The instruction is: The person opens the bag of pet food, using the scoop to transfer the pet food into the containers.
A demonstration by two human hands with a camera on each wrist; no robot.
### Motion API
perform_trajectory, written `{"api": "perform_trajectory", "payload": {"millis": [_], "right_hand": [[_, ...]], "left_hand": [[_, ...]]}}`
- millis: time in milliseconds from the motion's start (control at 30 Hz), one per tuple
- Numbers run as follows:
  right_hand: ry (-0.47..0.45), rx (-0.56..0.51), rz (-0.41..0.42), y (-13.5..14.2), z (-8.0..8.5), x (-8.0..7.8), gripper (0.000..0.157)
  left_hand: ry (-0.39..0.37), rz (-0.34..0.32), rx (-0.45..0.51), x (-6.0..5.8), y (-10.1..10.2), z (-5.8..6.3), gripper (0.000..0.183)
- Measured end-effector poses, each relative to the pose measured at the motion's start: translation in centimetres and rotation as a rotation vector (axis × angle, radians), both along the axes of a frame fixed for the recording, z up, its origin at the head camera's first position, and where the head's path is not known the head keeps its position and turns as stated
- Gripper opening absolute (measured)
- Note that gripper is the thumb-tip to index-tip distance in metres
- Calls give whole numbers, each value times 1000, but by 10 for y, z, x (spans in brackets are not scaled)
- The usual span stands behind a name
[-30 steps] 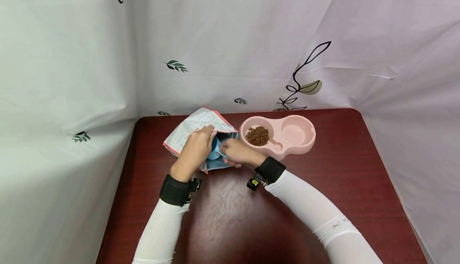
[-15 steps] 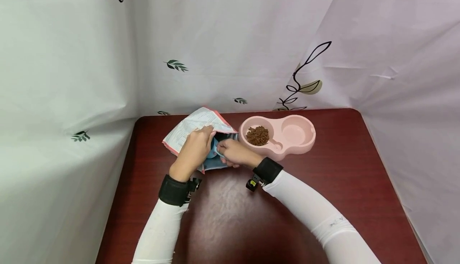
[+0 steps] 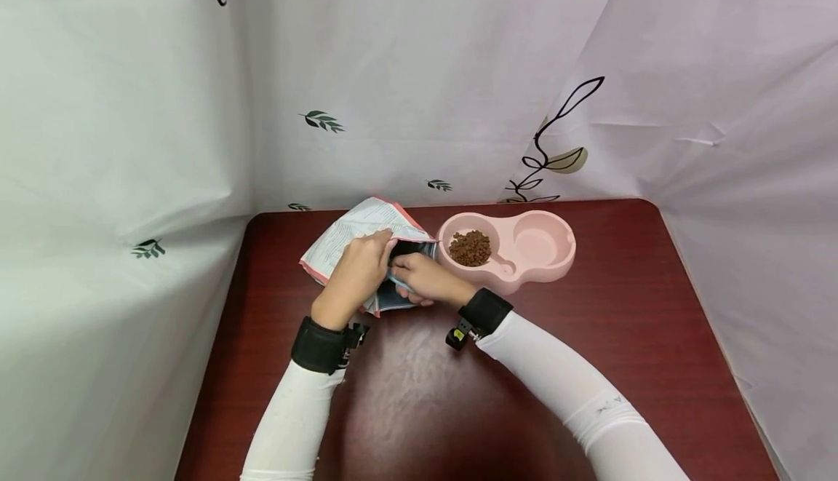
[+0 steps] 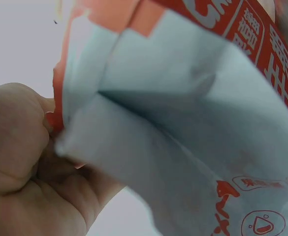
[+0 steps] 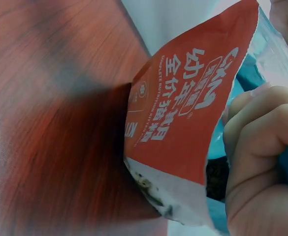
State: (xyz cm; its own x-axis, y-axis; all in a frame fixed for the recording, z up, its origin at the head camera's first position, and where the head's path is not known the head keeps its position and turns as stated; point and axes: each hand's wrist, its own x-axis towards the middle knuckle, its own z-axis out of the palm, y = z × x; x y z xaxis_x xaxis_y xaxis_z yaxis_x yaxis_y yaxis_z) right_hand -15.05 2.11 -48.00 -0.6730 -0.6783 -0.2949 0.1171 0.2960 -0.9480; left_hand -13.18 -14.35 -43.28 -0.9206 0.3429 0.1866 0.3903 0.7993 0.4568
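Observation:
A white-and-red pet food bag (image 3: 369,220) lies at the back left of the table, its mouth facing the right hand. My left hand (image 3: 356,266) grips the upper edge of the mouth; in the left wrist view its fingers curl at the bag's corner (image 4: 148,64). My right hand (image 3: 428,279) reaches into the mouth and holds a light blue scoop (image 3: 400,283) by its handle. The scoop's cup is hidden inside the bag. In the right wrist view, dark kibble (image 5: 216,178) shows inside, beside the curled right fingers (image 5: 262,115).
A pink double pet bowl (image 3: 550,273) stands just right of the bag. Brown kibble (image 3: 470,248) lies in its left compartment. The dark red table (image 3: 589,350) runs back to white patterned cloth (image 3: 406,88) on several sides.
My right hand has pushed the scoop deeper into the bag, slightly leftward, so its cup has gone out of sight. The left hand has stayed at the bag's edge.

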Motion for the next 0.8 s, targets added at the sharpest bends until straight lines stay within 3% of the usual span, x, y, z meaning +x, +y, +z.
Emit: {"api": "perform_trajectory", "payload": {"millis": [267, 567, 800], "right_hand": [[-19, -40, -26, 11, -8, 8, 31], [17, -55, -38, 35, -6, 24, 34], [-6, -65, -71, 55, 0, 33, 33]], "left_hand": [[-62, 13, -8, 1, -2, 5, 41], [-34, 31, -4, 2, -3, 8, 37], [-30, 19, 10, 1, -6, 8, 38]]}}
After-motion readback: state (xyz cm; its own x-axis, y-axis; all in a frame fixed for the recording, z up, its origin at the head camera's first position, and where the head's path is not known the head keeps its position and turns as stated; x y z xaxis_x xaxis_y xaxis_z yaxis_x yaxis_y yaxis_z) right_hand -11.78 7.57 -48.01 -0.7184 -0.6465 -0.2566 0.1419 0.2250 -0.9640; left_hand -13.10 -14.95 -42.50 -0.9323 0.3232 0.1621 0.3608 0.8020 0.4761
